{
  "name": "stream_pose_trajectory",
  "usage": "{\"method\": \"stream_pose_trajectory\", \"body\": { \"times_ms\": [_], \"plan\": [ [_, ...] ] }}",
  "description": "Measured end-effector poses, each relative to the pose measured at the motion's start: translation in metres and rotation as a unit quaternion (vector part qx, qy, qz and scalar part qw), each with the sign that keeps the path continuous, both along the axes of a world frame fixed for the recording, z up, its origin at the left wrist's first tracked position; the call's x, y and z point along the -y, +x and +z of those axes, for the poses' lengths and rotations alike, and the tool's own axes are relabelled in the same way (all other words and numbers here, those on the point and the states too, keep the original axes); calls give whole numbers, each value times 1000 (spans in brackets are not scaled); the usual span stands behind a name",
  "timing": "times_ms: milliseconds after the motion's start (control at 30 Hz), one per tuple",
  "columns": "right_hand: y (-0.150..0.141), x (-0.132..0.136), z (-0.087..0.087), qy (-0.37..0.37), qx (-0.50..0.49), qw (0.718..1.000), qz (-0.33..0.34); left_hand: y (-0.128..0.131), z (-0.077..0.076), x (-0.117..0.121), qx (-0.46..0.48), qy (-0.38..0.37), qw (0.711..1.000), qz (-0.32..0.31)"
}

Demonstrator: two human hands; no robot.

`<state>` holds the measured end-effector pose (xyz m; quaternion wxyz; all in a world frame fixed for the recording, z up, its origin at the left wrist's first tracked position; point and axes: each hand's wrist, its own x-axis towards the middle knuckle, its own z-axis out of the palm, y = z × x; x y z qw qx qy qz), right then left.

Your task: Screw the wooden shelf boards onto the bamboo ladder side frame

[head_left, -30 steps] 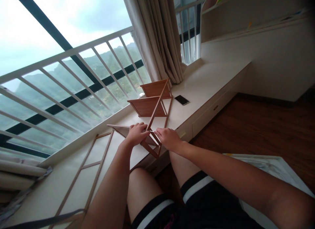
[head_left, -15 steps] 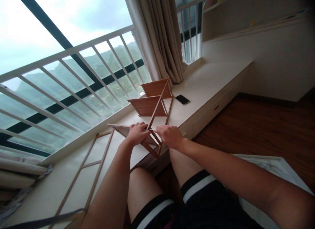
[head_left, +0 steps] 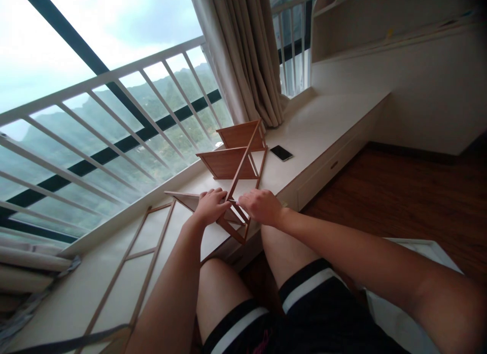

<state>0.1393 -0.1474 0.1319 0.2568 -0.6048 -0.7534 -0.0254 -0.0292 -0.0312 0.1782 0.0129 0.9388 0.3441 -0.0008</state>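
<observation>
A partly assembled wooden shelf rack [head_left: 230, 164] with brown panels rests at a tilt on the white window ledge. My left hand [head_left: 212, 207] is closed over the near end of its frame, where a slanted bar meets a panel. Just right of it, my right hand [head_left: 261, 206] is curled round a thin metal tool [head_left: 233, 201]. Only the tool's slim shaft shows, pointing at the bar by my left hand; its handle is hidden in the fist. A separate ladder-like wooden frame [head_left: 140, 253] lies on the ledge to the left.
A phone [head_left: 281, 152] lies right of the rack. Behind stand a white railing [head_left: 101, 79] and a beige curtain [head_left: 243, 55]. A dark strap [head_left: 72, 340] crosses the lower left. A white tray-like thing [head_left: 433, 250] is on the floor, partly behind my right arm.
My right hand has turned slightly and risen a little, with its knuckles now more on top. The left hand and the rack hold their place; the view has shifted slightly.
</observation>
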Motion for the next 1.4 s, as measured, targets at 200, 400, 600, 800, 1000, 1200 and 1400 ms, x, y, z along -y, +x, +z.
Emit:
{"method": "stream_pose_trajectory", "body": {
  "times_ms": [200, 400, 600, 800, 1000, 1200, 1400],
  "plan": [
    [-21, -12, -7, -137, -491, 860, -26, -1, -1, -1, 5, 3, 1000, 1],
    [-28, -17, -7, -236, -663, 710, 3, -1, 1, -1, -1, -3, 1000, 8],
    [-21, -22, -11, -153, -567, 809, 7, 1, 1, -1, -1, -5, 1000, 7],
    [-16, -14, -2, -130, -491, 861, -32, 0, 0, -2, 0, -3, 1000, 1],
    [-14, 4, 2, -72, -97, 988, -99, 0, 0, -2, 1, -6, 1000, 4],
    [-14, 5, 4, -54, -36, 994, -85, 0, -1, -2, 3, -5, 1000, 2],
    [-9, 2, 6, -38, -18, 997, -66, -1, -2, -3, 4, 0, 1000, 0]
  ]
}}
